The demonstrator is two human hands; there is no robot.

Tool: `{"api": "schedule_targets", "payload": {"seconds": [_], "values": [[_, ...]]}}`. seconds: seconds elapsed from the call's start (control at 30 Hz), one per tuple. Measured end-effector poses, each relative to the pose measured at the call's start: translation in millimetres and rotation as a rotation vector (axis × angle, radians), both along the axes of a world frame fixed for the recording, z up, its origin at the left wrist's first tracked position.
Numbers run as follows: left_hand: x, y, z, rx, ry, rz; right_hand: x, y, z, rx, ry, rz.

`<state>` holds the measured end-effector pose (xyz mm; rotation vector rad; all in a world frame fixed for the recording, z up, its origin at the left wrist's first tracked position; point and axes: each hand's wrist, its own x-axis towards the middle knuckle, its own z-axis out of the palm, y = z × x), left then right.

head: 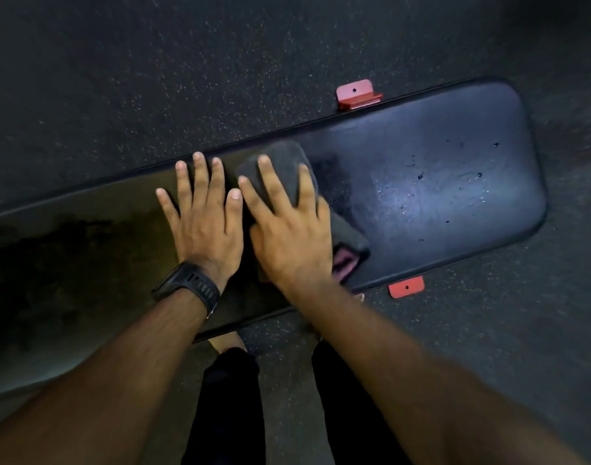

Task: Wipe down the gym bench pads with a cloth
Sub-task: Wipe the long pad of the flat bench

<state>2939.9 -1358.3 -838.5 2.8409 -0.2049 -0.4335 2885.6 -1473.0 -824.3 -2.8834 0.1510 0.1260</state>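
The black gym bench pad (pixel 438 182) runs across the view from lower left to upper right, above a dark speckled rubber floor (pixel 153 78). Its right-hand portion is glossy and carries scattered water droplets (pixel 420 176); the left-hand portion is in shadow and looks duller.

The dark grey cloth (pixel 280 152) lies bunched on the pad near its middle, reaching almost to the far edge. A pink patch shows at its near right corner.

The right hand (pixel 290 236) lies palm down on the cloth with thumb and visible fingers extended, pressing it onto the pad. The outer fingers are partly hidden in the fabric, so their position cannot be told.

The left hand (pixel 203 226) rests flat on the bare pad just beside the cloth, fingers straight and slightly spread, holding nothing. A black wristwatch (pixel 190 286) is on that wrist.

A red frame foot (pixel 356 93) projects from under the far edge of the pad, and a second red foot (pixel 406 287) from under the near edge. Black trousers (pixel 230 404) show below the forearms.
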Motion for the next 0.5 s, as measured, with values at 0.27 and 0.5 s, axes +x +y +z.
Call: {"api": "schedule_targets", "payload": {"seconds": [0.27,0.5], "values": [[-6.2,-23.6,12.3,-0.1,0.045,-0.033,35.0,-105.5,7.1,-0.097,0.076,-0.313],[-14.1,-43.6,6.7,-0.063,0.057,-0.024,-44.1,-21.6,-1.4,-0.041,0.019,-0.029]]}}
